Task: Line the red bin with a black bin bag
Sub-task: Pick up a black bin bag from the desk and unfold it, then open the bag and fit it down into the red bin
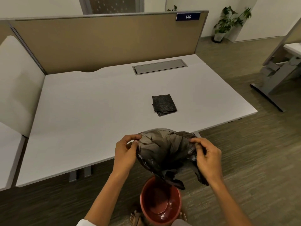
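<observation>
A black bin bag (164, 152) hangs unfolded between my two hands, above the floor at the desk's front edge. My left hand (126, 152) pinches its upper left rim and my right hand (207, 158) grips its upper right rim, so the mouth is spread apart. The bag's lower end droops just over the far rim of the red bin (160, 201). That bin stands upright on the floor between my feet, open and with its shiny bottom showing.
A folded stack of black bags (164, 105) lies on the white desk (97, 111), right of centre. A tan partition backs the desk, with a grey cable hatch (159, 66) in front of it. A potted plant (228, 23) stands at the far right wall.
</observation>
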